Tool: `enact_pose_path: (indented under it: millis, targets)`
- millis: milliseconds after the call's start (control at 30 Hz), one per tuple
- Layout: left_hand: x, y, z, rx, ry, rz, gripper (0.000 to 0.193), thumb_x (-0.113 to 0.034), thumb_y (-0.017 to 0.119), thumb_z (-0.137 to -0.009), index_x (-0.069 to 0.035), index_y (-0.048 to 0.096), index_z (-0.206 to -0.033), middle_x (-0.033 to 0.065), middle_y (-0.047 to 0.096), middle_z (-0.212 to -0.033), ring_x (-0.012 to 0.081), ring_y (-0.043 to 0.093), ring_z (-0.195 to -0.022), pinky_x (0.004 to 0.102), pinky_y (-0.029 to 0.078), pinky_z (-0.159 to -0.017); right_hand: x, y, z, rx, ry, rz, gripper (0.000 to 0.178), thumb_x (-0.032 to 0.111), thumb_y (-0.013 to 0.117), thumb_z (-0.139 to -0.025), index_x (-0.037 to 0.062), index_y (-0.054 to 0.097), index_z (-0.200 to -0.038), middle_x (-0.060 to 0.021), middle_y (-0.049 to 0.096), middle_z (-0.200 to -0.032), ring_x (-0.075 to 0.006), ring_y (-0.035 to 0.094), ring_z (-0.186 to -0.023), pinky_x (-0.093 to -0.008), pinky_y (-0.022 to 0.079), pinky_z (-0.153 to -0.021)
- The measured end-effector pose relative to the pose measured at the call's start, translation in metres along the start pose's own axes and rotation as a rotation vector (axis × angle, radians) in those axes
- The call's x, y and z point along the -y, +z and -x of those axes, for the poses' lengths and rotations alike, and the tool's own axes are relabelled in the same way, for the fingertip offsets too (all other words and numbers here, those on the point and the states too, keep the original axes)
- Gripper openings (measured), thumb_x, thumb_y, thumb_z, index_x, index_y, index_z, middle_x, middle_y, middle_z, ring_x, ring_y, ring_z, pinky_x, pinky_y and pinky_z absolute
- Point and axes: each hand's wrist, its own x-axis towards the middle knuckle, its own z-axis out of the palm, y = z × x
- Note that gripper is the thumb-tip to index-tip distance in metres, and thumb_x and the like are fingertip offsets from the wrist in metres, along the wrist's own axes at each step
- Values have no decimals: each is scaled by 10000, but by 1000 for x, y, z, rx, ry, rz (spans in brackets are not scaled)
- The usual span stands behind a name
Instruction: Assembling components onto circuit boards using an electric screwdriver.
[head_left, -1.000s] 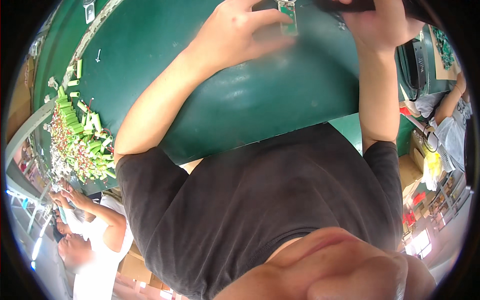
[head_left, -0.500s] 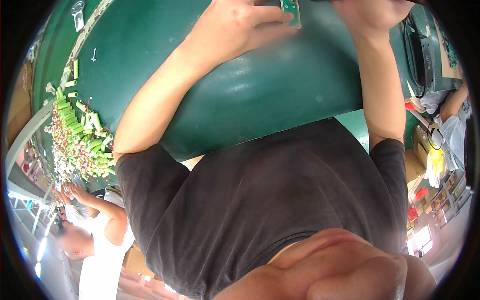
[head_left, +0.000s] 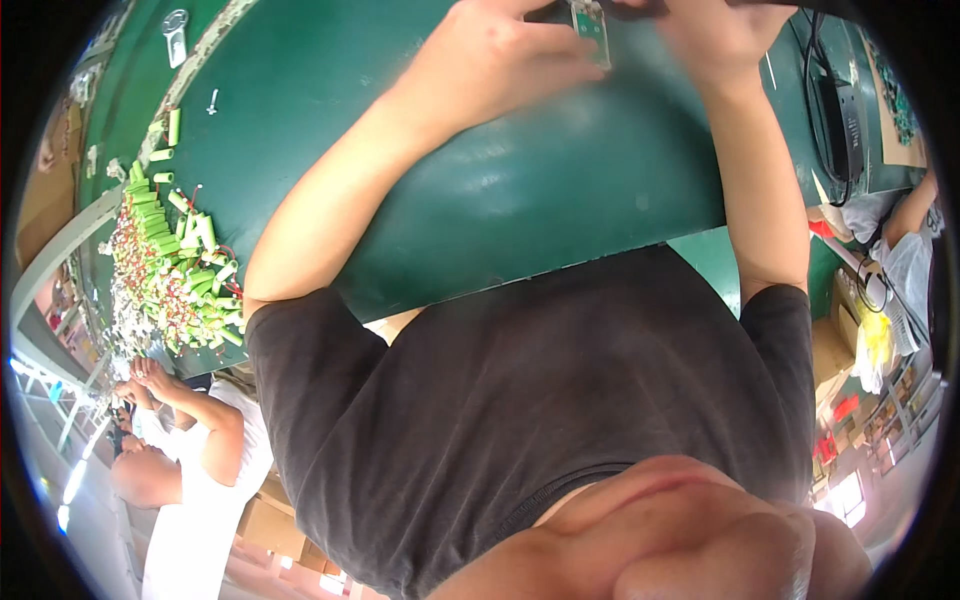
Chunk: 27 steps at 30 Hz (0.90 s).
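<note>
At the top of the picture my left hand is closed, its fingers at the side of a small green circuit board in a clear-edged casing. The board stands out past the fingertips, slightly tilted, above the green tabletop. My right hand is to the right of the board, its fingers curled and partly cut off by the upper edge. Something dark shows beside those fingers, but its kind is hidden.
At the left lies a heap of green cylindrical cells with red wires. Beyond are a small screw and a grey tool with a ring end. A black box with cables sits at the right. A co-worker is at the lower left.
The whole view has shifted slightly, so the table things sit further right. The circuit board shows a little more of its upper end, and my right hand has moved slightly left.
</note>
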Motion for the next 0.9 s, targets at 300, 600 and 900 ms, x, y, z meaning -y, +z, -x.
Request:
enact_pose_path:
  millis: [300,600,900]
  targets:
    - [10,-41,-39,-52,-519,36,220,-136,858,-698,-34,744,-856,275,641,-1333,392,659,-1196,414,530,-1009,25,-22,6,116,13,667,310,-103,622,-914,38,462,-1139,-72,572,-751,-134,553,-567,-278,462,-533]
    - [190,-84,-33,-195,-506,-483,396,-199,728,-804,-17,623,-1140,270,623,-1259,459,526,-1308,497,441,-1088,18,-30,1,363,-322,1085,249,9,760,-878,38,571,-1035,-6,669,-866,-80,633,-759,-252,519,-701]
    - [208,-73,-15,-393,-543,-607,288,-243,740,-801,-109,722,-1055,198,627,-1178,406,554,-1129,484,471,-1011,12,-36,7,201,-18,974,263,40,758,-879,43,604,-1093,-5,673,-868,-102,641,-799,-292,528,-759]
